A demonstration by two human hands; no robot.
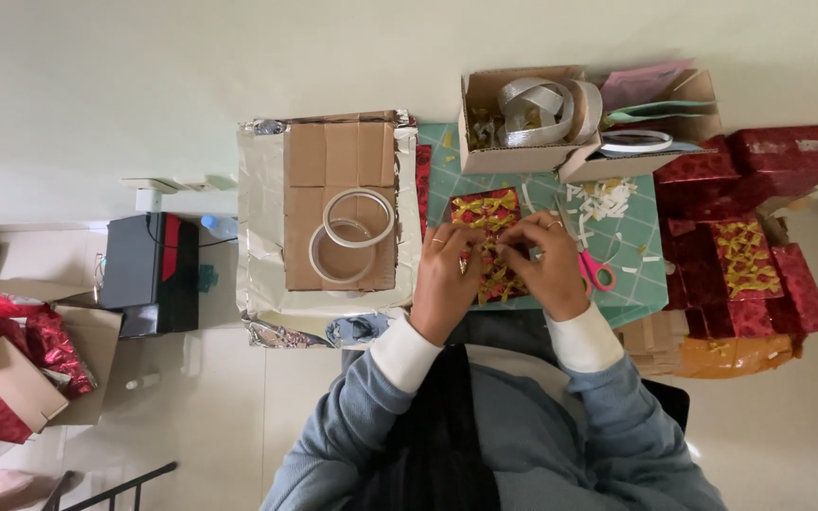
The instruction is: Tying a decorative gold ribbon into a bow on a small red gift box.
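Both sets of fingertips meet over the middle of a small red wrapped box point(490, 244), pinched together on what looks like one of the little gold bows; the left hand point(445, 276) presses from one side and the right hand point(553, 267) from the other, though what exactly sits between the fingers is too small to tell. The box lies on a green cutting mat point(644, 274) right in front of the person, its top already mostly covered with gold bows, so this piece looks near finished. Pink-handled scissors point(595, 269) and white paper scraps point(600, 197) lie just beside the right hand. Farther right, a stack of red boxes point(755, 218), one bearing bows, looks done. To the left, two tape rings point(350, 235) rest on a foil-edged cardboard sheet point(307, 170).
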